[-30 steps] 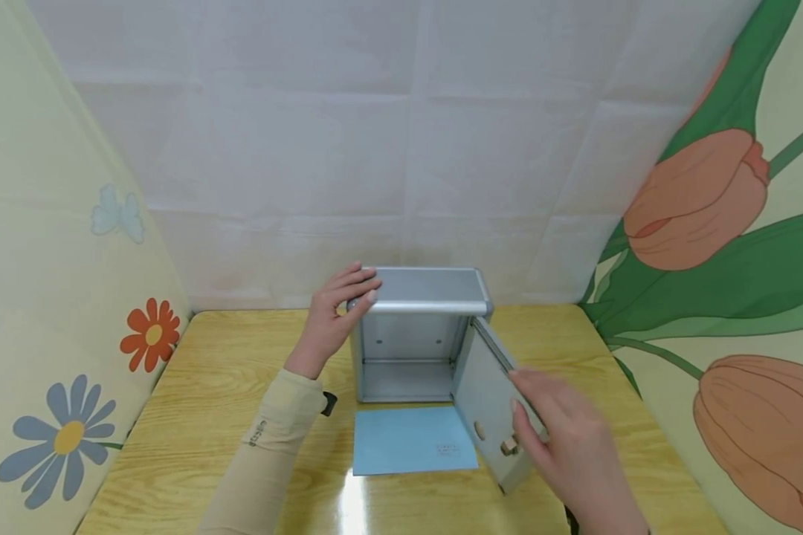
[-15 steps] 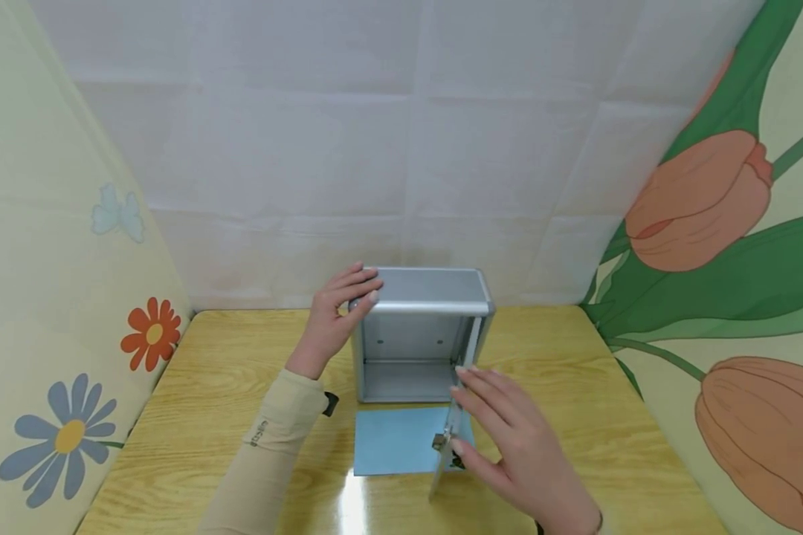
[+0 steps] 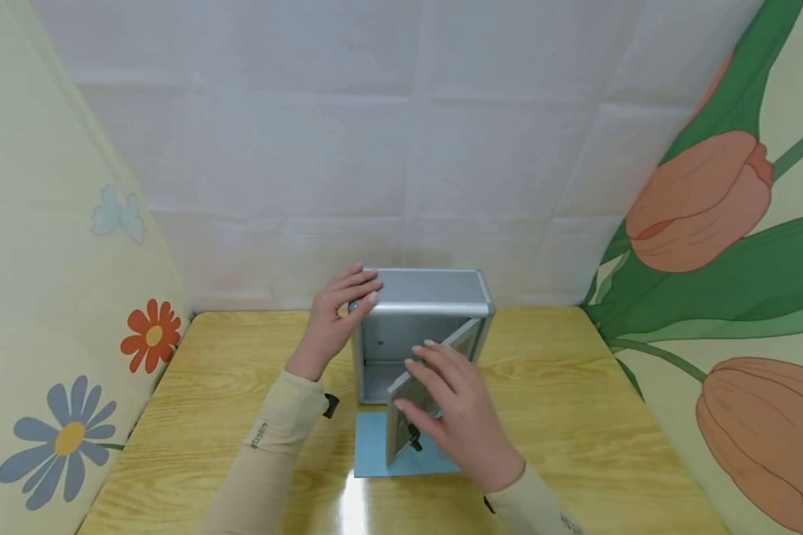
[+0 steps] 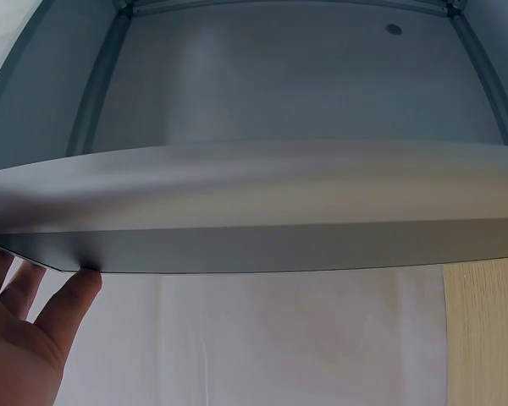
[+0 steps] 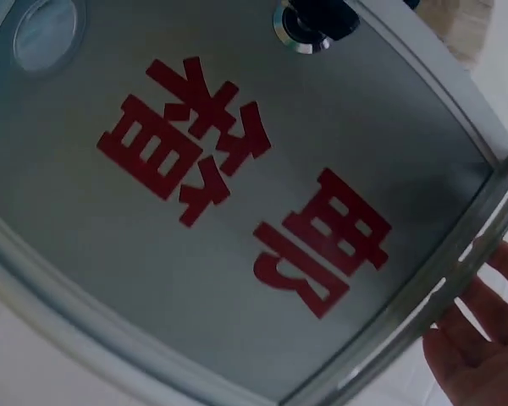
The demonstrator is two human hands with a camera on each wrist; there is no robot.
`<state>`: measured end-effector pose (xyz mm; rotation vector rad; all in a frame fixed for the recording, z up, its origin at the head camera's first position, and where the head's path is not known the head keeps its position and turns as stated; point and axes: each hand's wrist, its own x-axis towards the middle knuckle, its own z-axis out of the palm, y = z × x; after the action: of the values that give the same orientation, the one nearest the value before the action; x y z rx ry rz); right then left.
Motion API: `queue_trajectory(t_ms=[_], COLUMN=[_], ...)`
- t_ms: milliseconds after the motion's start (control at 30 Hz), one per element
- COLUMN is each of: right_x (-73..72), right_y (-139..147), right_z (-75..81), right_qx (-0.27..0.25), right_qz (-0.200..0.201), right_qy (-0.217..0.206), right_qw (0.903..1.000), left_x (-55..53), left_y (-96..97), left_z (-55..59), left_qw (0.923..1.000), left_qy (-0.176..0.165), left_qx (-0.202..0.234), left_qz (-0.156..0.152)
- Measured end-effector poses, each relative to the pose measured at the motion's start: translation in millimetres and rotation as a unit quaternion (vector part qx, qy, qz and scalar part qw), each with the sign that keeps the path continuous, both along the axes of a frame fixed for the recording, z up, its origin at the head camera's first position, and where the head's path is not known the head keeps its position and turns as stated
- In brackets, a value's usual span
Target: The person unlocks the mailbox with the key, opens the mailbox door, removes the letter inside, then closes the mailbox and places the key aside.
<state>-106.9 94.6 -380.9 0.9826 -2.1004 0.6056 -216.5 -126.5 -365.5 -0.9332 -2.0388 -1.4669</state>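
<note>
A grey metal mailbox (image 3: 435, 288) stands on the table with its door (image 3: 396, 431) partly swung out from the right side. My left hand (image 3: 333, 316) rests on the box's top left corner, fingers lying across the top and thumb near the front edge. My right hand (image 3: 465, 412) is at the door's upper edge, with loosely extended fingers touching it. A key with a dark head (image 3: 415, 438) sits in the door's lock. Large red characters (image 5: 296, 245) and a round clear window (image 5: 48, 34) show on the door in the right wrist view.
A light-blue flat paper or envelope (image 3: 371, 455) lies on the wood-grain table (image 3: 241, 379) before the box, partly covered by the door and right hand. A white cloth backdrop (image 3: 294, 148) hangs behind; flower-patterned panels (image 3: 696, 200) flank the table.
The door has swung leftward toward the box opening, and my right hand has moved left with it. My left hand has stayed on the box's corner.
</note>
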Motion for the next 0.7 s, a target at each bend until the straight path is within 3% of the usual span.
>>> queue_trajectory(t_ms=[167,300,433,500,700], right_x=[-14.2,-24.8,-34.4,-38.7,-50.5], right_y=[-15,-23,-29,-32,-36], right_z=[-1.9,-4.3,-6.1,-7.1,-10.8], right_qx=[-0.004,-0.007,-0.018,-0.023,-0.031], right_qz=[-0.015,-0.032,-0.039,-0.043,-0.056], right_qy=[0.004,0.0,0.001,0.005,0.018], right_qw=[0.9999,0.9995,0.9991,0.9988,0.9978], left_x=[9.9,3.8,5.0,11.5,9.2], left_y=[-0.2,-1.8,-1.1,0.4,1.6], left_z=[8.8,2.0,6.0,14.5,13.3], left_qw=[1.0,1.0,0.9999,0.9999,0.9998], left_qy=[-0.003,0.007,0.01,0.003,0.017], left_qx=[0.0,0.002,-0.001,-0.002,-0.002], left_qz=[0.0,0.002,0.008,0.01,0.009])
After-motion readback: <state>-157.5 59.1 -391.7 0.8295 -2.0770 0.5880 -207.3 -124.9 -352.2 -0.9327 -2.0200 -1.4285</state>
